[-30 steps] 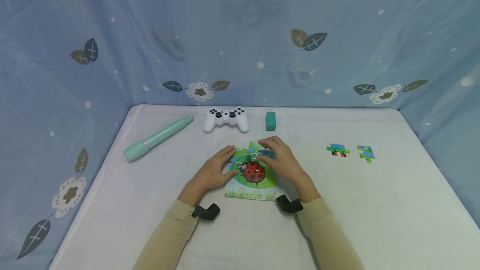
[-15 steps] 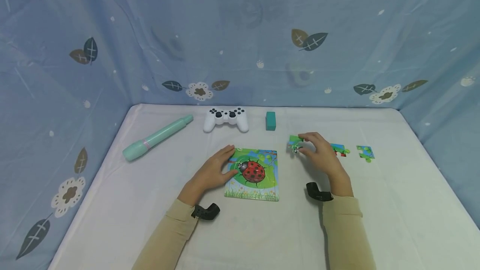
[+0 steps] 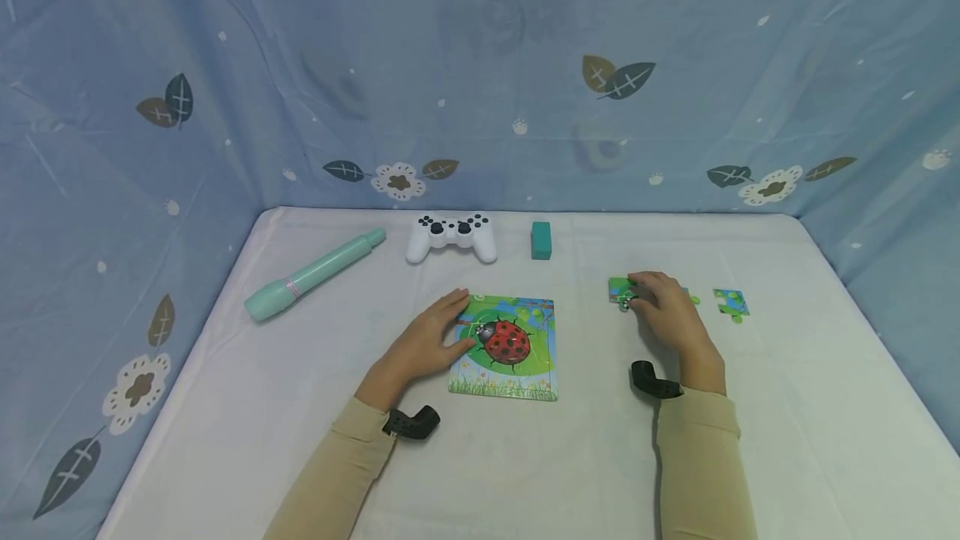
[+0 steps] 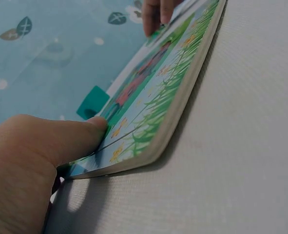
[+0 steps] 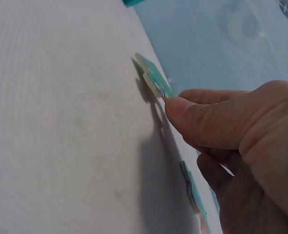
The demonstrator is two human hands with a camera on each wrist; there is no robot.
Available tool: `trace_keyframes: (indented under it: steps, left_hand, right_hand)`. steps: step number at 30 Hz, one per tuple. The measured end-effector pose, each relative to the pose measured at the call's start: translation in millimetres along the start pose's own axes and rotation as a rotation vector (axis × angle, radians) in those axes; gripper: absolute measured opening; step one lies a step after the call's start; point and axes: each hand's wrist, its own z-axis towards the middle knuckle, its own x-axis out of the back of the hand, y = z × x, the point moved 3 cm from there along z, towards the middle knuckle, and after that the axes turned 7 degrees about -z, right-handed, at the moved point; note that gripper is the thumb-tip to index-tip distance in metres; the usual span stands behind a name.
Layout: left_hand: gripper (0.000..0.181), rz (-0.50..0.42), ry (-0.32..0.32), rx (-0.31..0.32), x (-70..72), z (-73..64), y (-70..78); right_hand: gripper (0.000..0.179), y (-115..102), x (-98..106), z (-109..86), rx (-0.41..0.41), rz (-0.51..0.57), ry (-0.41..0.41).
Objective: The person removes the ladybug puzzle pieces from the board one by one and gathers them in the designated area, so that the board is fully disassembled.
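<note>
A square ladybird jigsaw puzzle (image 3: 517, 373) lies in its tray on the table in front of the person. The left hand (image 3: 425, 340) holds it by the left side; its thumb (image 4: 80, 139) lies on the picture in the left wrist view. Right of the puzzle, the right hand (image 3: 667, 312) pinches a green and blue jigsaw piece (image 3: 619, 289) between thumb and fingers. In the right wrist view this piece (image 5: 153, 78) is tilted close over the cloth, its shadow beside it. Another piece (image 5: 196, 200) lies below the hand there, mostly hidden behind it in the head view.
A loose jigsaw piece (image 3: 731, 303) lies farther right. Along the back stand a white game controller (image 3: 452, 238) and a teal block (image 3: 541, 241). A mint green tube-shaped thing (image 3: 315, 275) lies at the left. Blue patterned cloth (image 3: 510, 90) walls the back and sides.
The right hand has lifted the jigsaw piece away from the puzzle and carried it right, near the loose pieces. The left hand has stayed on the puzzle.
</note>
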Motion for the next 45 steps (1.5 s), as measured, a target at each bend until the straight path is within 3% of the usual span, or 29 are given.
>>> trace_keyframes:
  steps: [14,24,29,34,41,45]
  left_hand:
    - [0.071,-0.009,0.015,-0.013,-1.3,-0.3,-1.3]
    - [0.071,-0.046,0.052,-0.055,-3.1,-0.2,-2.9]
    - [0.068,-0.039,0.034,-0.051,-1.6,-2.1,3.6]
    - [0.063,-0.046,0.010,-0.064,-2.1,-5.1,17.4]
    - [0.056,-0.135,-0.040,-0.185,-15.0,-6.3,38.8]
    - [0.054,-0.144,-0.080,-0.194,-24.1,-7.6,48.0]
  right_hand:
    - [0.044,4,-3,1.1,-0.014,-0.002,-0.004]
    - [0.053,-10,3,-4.1,-0.082,0.159,-0.033]
    - [0.052,-31,-1,-6.0,0.003,0.244,-0.033]
    - [0.049,-58,-15,-11.8,0.110,0.184,-0.080]
    - [0.048,-92,-42,-28.4,0.227,0.203,-0.149]
    - [0.050,-101,-59,-34.1,0.291,0.181,-0.150]
